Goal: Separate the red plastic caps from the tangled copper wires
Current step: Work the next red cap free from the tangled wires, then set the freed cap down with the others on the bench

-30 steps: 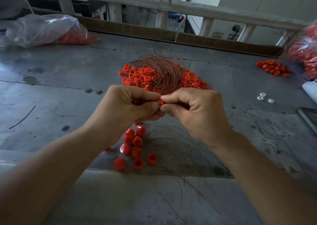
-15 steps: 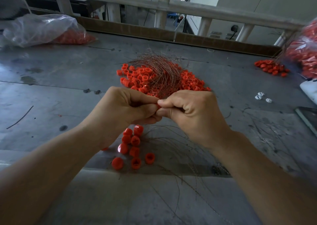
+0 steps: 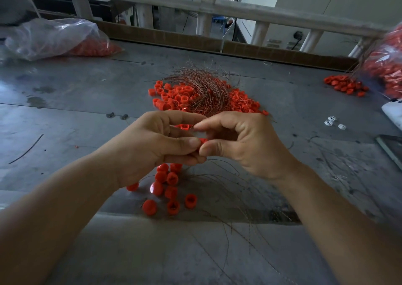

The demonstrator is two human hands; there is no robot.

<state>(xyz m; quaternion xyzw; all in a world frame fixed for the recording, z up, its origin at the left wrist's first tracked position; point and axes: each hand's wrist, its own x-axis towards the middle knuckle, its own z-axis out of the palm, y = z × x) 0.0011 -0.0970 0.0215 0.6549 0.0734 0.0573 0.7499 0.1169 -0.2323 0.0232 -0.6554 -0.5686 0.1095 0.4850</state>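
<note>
So, biggest first: the grey table (image 3: pixel 65 115) has the main heap in the middle, a nest of copper wire (image 3: pixel 204 86) lying on a spread of red caps (image 3: pixel 171 97), well past my hands. Nearer me, under my wrists, sits a small bunch of loose caps (image 3: pixel 169 189), with thin stray wires (image 3: pixel 226 180) just to its right. Both hands hang over that bunch, fingertips meeting. My left hand (image 3: pixel 150 147) pinches one cap (image 3: pixel 203 140) under its thumb, and my right hand (image 3: pixel 245 141) pinches it from the other side. It's dead centre between them, so I reckon the pull goes sideways. The wire in it is too thin to see.
</note>
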